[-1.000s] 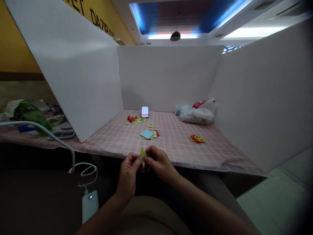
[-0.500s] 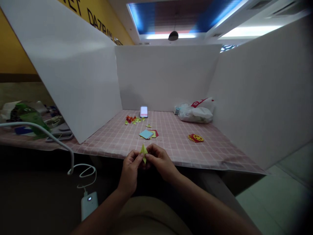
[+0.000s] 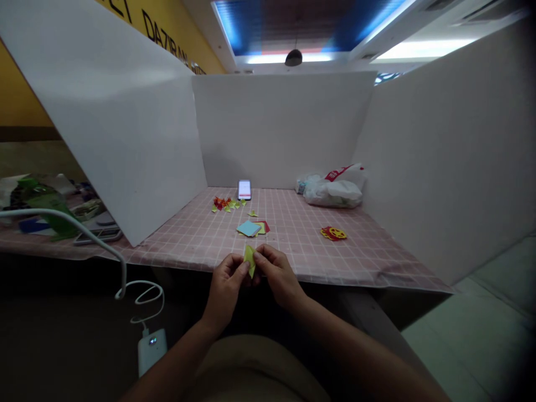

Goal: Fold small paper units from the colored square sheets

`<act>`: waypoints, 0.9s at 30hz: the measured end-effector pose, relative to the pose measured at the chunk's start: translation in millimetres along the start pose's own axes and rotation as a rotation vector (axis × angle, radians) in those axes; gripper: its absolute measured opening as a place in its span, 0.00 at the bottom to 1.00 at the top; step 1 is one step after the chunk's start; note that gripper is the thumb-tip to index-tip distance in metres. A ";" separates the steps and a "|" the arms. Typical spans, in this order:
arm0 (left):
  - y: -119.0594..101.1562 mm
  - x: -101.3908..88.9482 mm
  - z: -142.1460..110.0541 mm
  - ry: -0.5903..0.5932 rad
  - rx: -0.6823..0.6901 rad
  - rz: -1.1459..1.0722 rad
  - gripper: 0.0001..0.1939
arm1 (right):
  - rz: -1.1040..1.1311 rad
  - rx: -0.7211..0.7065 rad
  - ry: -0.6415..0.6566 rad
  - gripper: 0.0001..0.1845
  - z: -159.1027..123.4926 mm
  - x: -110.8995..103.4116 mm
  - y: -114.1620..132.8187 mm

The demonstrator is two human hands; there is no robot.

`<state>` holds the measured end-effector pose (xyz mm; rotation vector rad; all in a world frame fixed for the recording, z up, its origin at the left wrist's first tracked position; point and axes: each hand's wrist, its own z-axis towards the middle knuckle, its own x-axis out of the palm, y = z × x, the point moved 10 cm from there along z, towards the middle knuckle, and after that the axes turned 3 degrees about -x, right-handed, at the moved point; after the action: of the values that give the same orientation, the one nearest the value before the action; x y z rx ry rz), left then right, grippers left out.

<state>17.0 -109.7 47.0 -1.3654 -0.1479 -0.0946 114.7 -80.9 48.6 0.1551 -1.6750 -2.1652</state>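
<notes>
My left hand (image 3: 225, 287) and my right hand (image 3: 280, 276) meet just in front of the table's near edge, both pinching a small folded yellow-green paper piece (image 3: 250, 259) between fingertips. Beyond them on the pink checked tablecloth (image 3: 293, 245) lies a small stack of paper squares (image 3: 252, 228), blue on top with yellow and red under it. Further back sits a cluster of small folded paper pieces (image 3: 226, 204) in red, orange and green, with one loose green piece (image 3: 253, 213) nearby.
White boards wall the table on the left, back and right. A lit phone (image 3: 244, 189) leans at the back, a white plastic bag (image 3: 333, 190) at back right, a red-yellow paper shape (image 3: 334, 233) right. A white power bank (image 3: 151, 349) with cable hangs lower left.
Both hands have shifted slightly and turned the yellow-green paper piece; it now shows a flatter, narrower shape between the fingertips. The view has drifted a little.
</notes>
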 end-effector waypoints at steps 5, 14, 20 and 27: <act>-2.6 -2.0 -2.0 -0.023 0.013 0.017 0.09 | -0.090 -0.008 0.003 0.14 2.4 -1.9 0.1; -15.3 -10.4 -1.2 -0.099 0.166 0.313 0.06 | -0.491 -0.228 -0.151 0.07 0.2 -16.3 30.4; -22.2 -11.5 -3.4 -0.117 0.274 0.435 0.04 | -0.254 -0.104 -0.054 0.14 1.2 -8.2 14.6; -24.6 -9.2 -5.8 -0.093 0.301 0.447 0.05 | -0.103 -0.051 -0.034 0.11 1.0 -2.9 12.6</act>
<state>4.5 -120.5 68.2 -1.0748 0.0662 0.3541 120.1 -81.5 60.4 0.1953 -1.6617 -2.2961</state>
